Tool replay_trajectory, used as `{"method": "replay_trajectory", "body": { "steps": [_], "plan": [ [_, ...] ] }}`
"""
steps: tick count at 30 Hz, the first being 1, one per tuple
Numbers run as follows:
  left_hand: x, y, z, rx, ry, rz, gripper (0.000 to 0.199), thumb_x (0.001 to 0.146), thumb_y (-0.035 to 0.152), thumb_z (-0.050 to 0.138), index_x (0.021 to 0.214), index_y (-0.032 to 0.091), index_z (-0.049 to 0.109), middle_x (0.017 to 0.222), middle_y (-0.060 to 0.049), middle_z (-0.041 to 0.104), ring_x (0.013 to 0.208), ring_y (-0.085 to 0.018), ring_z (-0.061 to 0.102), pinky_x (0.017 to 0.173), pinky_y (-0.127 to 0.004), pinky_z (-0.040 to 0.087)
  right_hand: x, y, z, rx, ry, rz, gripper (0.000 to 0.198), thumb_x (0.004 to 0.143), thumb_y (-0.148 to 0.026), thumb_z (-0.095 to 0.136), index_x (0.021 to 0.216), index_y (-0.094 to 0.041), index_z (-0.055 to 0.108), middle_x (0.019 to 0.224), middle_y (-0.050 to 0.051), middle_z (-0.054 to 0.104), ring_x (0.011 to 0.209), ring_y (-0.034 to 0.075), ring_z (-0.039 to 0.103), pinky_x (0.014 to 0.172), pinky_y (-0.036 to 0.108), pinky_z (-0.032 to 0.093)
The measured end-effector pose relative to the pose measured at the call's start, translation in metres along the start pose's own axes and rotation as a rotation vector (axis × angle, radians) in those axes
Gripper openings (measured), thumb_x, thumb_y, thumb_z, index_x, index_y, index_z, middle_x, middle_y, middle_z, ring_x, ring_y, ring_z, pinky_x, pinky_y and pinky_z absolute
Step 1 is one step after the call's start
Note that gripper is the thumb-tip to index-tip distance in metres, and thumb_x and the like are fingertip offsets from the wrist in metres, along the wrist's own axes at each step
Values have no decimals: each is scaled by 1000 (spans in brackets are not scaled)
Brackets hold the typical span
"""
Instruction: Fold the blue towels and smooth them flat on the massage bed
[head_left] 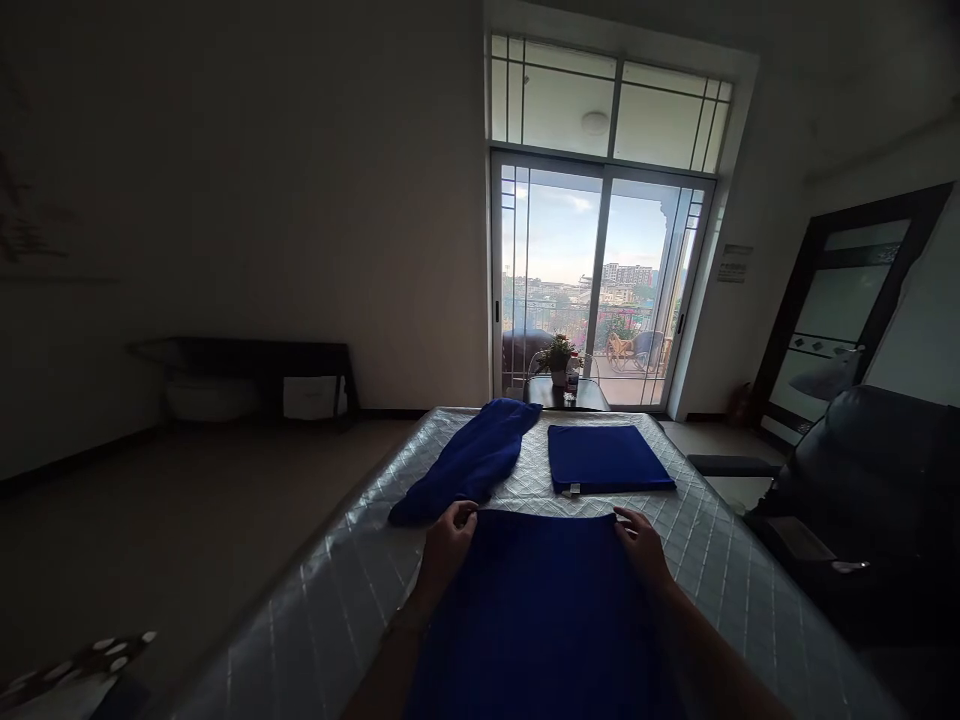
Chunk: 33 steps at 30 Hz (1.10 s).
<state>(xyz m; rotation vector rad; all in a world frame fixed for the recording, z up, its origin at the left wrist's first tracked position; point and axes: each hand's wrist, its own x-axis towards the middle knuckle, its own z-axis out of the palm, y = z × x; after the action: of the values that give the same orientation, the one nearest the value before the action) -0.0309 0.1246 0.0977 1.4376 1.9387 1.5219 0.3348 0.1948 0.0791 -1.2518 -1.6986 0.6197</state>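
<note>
A blue cloth (547,610) lies spread in front of me, its near end running out of the bottom of the view. My left hand (452,535) pinches its far left corner. At the far right corner, my right hand (639,540) has its fingers closed on the edge. Just beyond my left hand, a loosely bunched blue cloth (469,460) slants away from me. To its right rests a blue cloth folded into a flat rectangle (611,458), with a small white tag at its near edge.
All the cloths lie on a mattress with a silvery quilted cover (727,570). Past its far end stands a small table (566,397) with a potted plant (558,358). A dark armchair (877,490) is at the right, and a low dark bench (255,365) is along the left wall.
</note>
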Motion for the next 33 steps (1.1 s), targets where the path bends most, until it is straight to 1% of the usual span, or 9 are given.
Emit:
{"method": "replay_trajectory", "body": {
  "steps": [4, 7, 11, 15, 18, 20, 23, 28, 33],
  "plan": [
    [-1, 3, -3, -64, 36, 14, 30, 79, 47, 59, 95, 24, 70, 99, -7, 81, 98, -27, 75, 91, -39, 57, -2, -7, -3, 64, 38, -2, 41, 86, -50, 52, 113, -27, 73, 125, 7, 70, 95, 23, 73, 87, 39, 60],
    [0, 3, -5, -101, 67, 18, 31, 78, 49, 62, 94, 24, 71, 99, -7, 81, 99, -27, 75, 93, -40, 57, -2, -11, -8, 64, 65, -18, 35, 87, -46, 49, 102, -28, 76, 120, 6, 72, 105, 25, 71, 90, 40, 59],
    [3, 1, -8, -149, 96, 6, 33, 78, 49, 64, 97, 22, 71, 102, -8, 81, 102, -27, 74, 96, -41, 56, -1, -17, -16, 22, 84, -26, 31, 86, -39, 48, 85, -29, 78, 115, 3, 76, 115, 26, 67, 102, 42, 52],
    [3, 2, -12, -189, 111, -12, 32, 77, 48, 68, 97, 23, 72, 102, -8, 81, 103, -26, 74, 97, -41, 56, -1, -21, -21, 9, 96, -27, 32, 86, -40, 49, 92, -28, 79, 111, 3, 78, 106, 25, 71, 99, 41, 54],
    [2, 4, -14, -217, 123, -25, 31, 75, 46, 70, 95, 23, 73, 102, -7, 81, 103, -27, 74, 98, -42, 56, -1, -23, -23, 13, 129, -32, 36, 87, -43, 48, 97, -26, 78, 112, 6, 78, 109, 26, 69, 102, 43, 52],
    [2, 5, -15, -234, 131, -33, 31, 74, 45, 71, 95, 22, 73, 102, -8, 81, 102, -27, 74, 98, -42, 56, -1, -26, -23, 19, 142, -39, 38, 87, -46, 49, 99, -24, 77, 114, 8, 77, 112, 27, 68, 104, 44, 51],
    [3, 5, -17, -262, 140, -43, 33, 73, 46, 72, 94, 21, 74, 101, -8, 81, 102, -28, 74, 99, -44, 55, -1, -30, -22, 113, 135, -26, 42, 84, -55, 57, 103, -23, 74, 113, 11, 77, 107, 27, 71, 98, 44, 55],
    [7, 4, -20, -322, 153, -67, 35, 72, 47, 74, 95, 21, 75, 100, -7, 82, 102, -27, 75, 98, -43, 57, -1, -33, -23, 239, 166, 44, 44, 78, -61, 66, 100, -23, 72, 101, 8, 80, 99, 27, 74, 88, 42, 58],
    [9, 4, -20, -365, 176, -101, 37, 66, 48, 79, 90, 20, 76, 98, -8, 82, 100, -28, 75, 99, -45, 56, 0, -37, -27, 294, 192, 20, 41, 77, -59, 68, 96, -23, 73, 98, 7, 81, 97, 26, 74, 88, 42, 58]
  ]
}}
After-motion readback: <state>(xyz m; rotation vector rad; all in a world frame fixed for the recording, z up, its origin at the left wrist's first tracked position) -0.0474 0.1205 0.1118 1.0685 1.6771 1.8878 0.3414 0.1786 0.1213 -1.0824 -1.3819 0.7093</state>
